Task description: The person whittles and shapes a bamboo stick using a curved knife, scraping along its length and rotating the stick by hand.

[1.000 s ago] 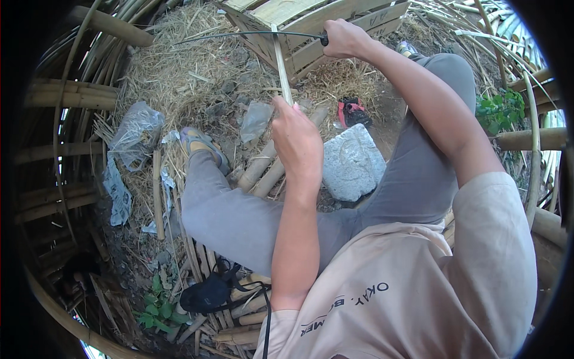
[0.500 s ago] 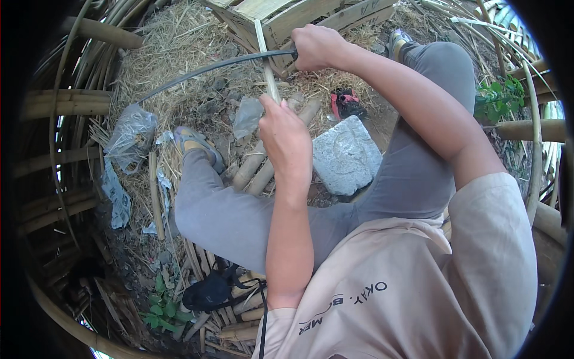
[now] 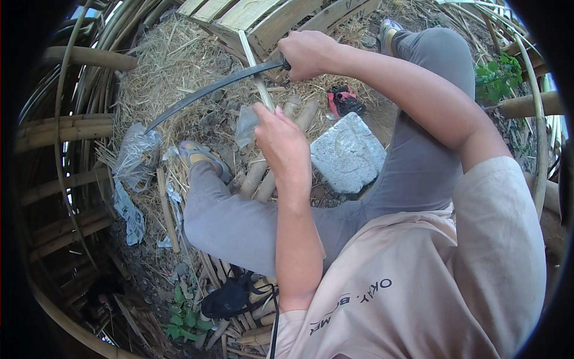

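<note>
My left hand [image 3: 280,137] is closed around the lower end of a narrow, pale bamboo strip [image 3: 247,46], which points away from me. My right hand [image 3: 311,55] grips the dark handle of a long curved blade like a sickle [image 3: 203,91]. The blade lies across the strip a little beyond my left fingers, its tip reaching out to the left. The lower end of the strip is hidden inside my left hand.
A slatted wooden crate [image 3: 263,24] stands just beyond the strip. A pale stone block [image 3: 348,152] sits between my legs, near bamboo poles [image 3: 254,179]. Plastic bags [image 3: 136,157] lie on the straw at left, and a black pouch [image 3: 230,297] near my left leg.
The blade now sits slightly closer to my left fingers and slants more, showing more of its flat side. The whole view has shifted a little. Both hands keep their holds.
</note>
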Motion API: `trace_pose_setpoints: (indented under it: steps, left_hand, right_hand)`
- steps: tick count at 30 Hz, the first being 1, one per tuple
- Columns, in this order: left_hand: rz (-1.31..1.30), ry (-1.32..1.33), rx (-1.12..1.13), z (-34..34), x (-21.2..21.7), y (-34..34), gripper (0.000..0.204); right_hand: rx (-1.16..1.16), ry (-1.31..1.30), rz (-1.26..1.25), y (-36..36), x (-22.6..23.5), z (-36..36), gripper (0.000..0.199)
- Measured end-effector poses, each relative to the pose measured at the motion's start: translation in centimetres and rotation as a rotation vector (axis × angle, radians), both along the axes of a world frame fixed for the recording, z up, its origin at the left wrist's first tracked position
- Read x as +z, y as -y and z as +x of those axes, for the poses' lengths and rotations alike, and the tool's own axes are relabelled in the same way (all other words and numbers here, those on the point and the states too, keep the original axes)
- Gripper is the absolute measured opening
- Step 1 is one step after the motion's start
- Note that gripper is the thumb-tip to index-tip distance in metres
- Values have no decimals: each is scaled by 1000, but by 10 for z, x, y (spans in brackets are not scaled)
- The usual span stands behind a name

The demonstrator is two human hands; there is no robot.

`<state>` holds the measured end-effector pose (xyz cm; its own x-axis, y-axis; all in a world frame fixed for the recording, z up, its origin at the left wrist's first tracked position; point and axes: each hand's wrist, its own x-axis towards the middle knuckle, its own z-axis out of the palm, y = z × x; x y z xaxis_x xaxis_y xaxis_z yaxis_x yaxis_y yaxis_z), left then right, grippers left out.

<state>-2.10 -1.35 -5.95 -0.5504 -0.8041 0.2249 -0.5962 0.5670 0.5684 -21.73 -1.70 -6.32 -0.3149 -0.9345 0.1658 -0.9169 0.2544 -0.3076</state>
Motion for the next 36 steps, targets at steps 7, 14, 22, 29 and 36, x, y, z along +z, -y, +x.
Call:
trace_pose_setpoints:
  steps: [7, 14, 22, 29, 36]
  left_hand:
    - [14, 4, -14, -2, 2, -5, 14]
    - [-13, -14, -14, -3, -1, -4, 14]
    - [-4, -6, -3, 1, 2, -3, 14]
    - [36, 21, 4, -1, 8, -5, 14]
    - [42, 8, 0, 1, 6, -2, 15]
  right_hand:
    - [35, -1, 123, 0, 13, 8, 23]
    - [63, -37, 103, 1, 14, 4, 24]
    - [-3, -43, 71, 9, 12, -1, 25]
    - [-138, 14, -6, 12, -4, -42, 28]
    - [-53, 4, 43, 7, -5, -18, 28]
